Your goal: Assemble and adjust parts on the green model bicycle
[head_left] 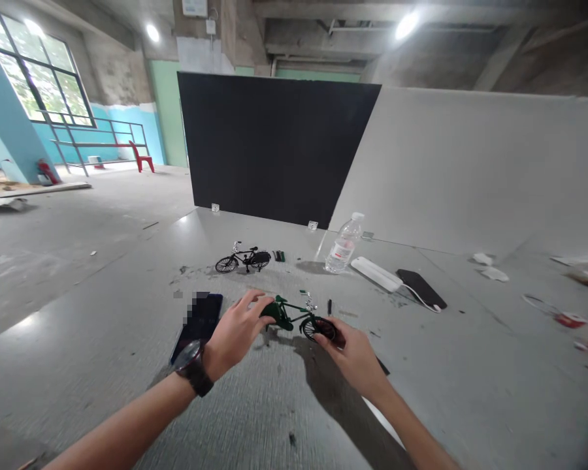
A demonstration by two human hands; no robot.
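Observation:
A small green model bicycle [294, 312] is held between both hands just over the grey tabletop. My left hand [238, 329], with a dark watch [194, 367] on its wrist, is closed on the rear end, and its fingers cover much of the back wheel. At the other end, my right hand [350, 352] pinches a black wheel [317, 329] at the front of the bicycle; whether that wheel is fixed to the fork I cannot tell. Farther back stands a black model bicycle [245, 258], with small dark strips [279, 256] beside it.
A phone [196, 320] lies left of my left hand. Behind the hands are a water bottle [343, 245], a white power strip-like bar [376, 274] and a black phone [421, 289] with a cable. A black panel [274, 150] borders the table's far edge. Red-and-white bits [571, 320] lie right.

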